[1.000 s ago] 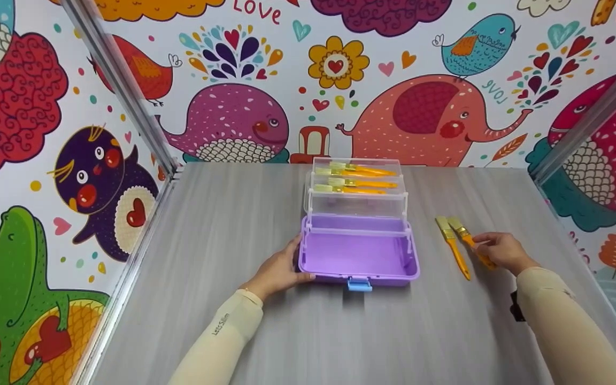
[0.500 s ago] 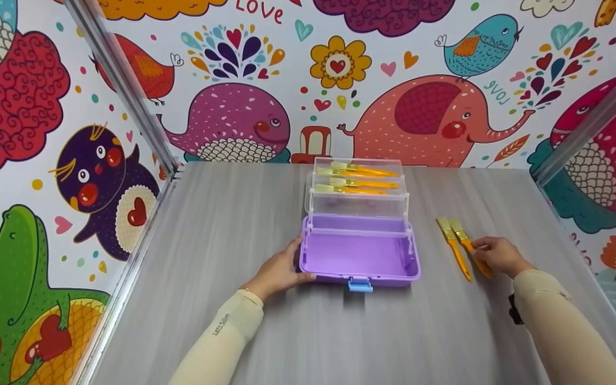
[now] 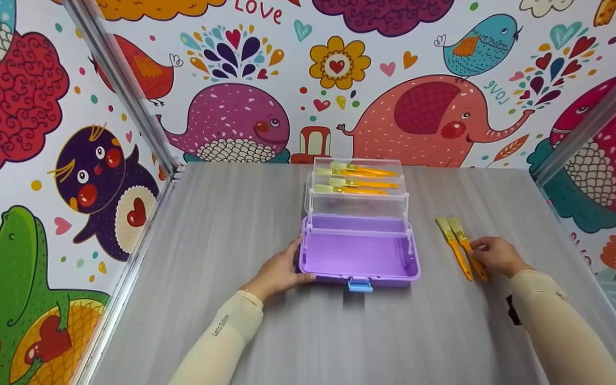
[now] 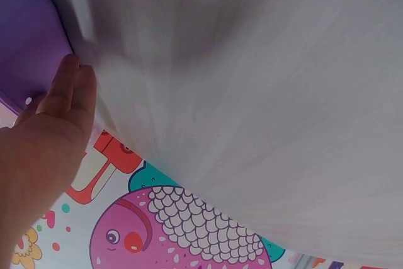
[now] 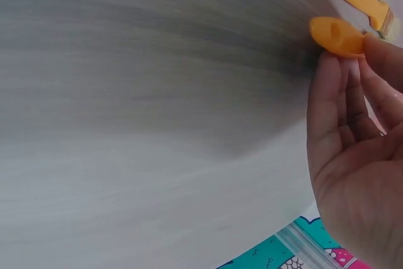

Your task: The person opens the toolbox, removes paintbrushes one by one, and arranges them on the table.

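Observation:
A purple storage box (image 3: 361, 254) with a blue front latch (image 3: 360, 285) stands with its clear upper trays unfolded. My left hand (image 3: 276, 272) rests at its front left corner, thumb along the front rim. In the left wrist view, straight fingers (image 4: 79, 92) lie against the box's purple side. My right hand (image 3: 500, 256) pinches the orange handle of a paintbrush (image 5: 334, 37) between thumb and fingertips. That brush lies almost parallel to a second paintbrush (image 3: 454, 248) right of the box, bristles pointing away from me.
Several orange-handled paintbrushes (image 3: 364, 187) lie in the clear trays (image 3: 359, 205) behind the purple base. Walls with cartoon animals (image 3: 409, 125) enclose the grey table (image 3: 222, 214) at the back and sides, with metal posts (image 3: 121, 80) at the corners.
My right hand has shifted slightly left, turning the pinched paintbrush so its handle end moves closer to the other brush. My left hand and the box have stayed in place.

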`<action>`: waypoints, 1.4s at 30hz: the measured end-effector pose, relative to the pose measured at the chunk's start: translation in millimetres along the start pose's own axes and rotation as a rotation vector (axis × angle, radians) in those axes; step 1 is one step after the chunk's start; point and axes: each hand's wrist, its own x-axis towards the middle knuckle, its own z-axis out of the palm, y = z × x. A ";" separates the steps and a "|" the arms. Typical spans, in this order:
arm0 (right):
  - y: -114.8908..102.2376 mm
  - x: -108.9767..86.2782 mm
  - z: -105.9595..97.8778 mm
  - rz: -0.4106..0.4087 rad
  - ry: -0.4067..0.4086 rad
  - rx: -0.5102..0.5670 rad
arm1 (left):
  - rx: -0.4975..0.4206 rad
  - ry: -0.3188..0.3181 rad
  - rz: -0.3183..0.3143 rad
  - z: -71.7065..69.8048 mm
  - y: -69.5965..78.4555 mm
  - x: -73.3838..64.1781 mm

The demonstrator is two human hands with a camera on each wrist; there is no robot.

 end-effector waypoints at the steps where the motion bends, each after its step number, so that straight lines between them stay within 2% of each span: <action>1: -0.4 -0.3 -0.6 0.001 -0.003 -0.005 | -0.001 0.000 0.000 -0.1 0.1 0.1; 13: -1.7 -2.5 -7.0 0.031 -0.060 -0.005 | 0.000 0.012 0.007 -0.8 -0.1 0.0; 19: -3.5 -2.4 -8.7 0.052 -0.092 0.046 | 0.006 0.010 0.007 -0.5 0.5 -0.7; 25: -14.1 -4.5 -15.7 0.037 -0.078 0.017 | -0.003 0.009 0.005 -0.8 1.0 0.0; 34: -51.9 -3.3 -34.9 -0.071 -0.119 0.068 | 0.004 0.008 0.003 0.5 0.1 0.7; 39: -88.0 -3.7 -45.5 -0.138 -0.145 0.077 | 0.000 0.015 0.006 0.6 -0.4 1.4; 42: -114.2 -4.2 -48.0 -0.195 -0.117 0.049 | -0.005 0.016 0.010 0.7 -0.6 1.7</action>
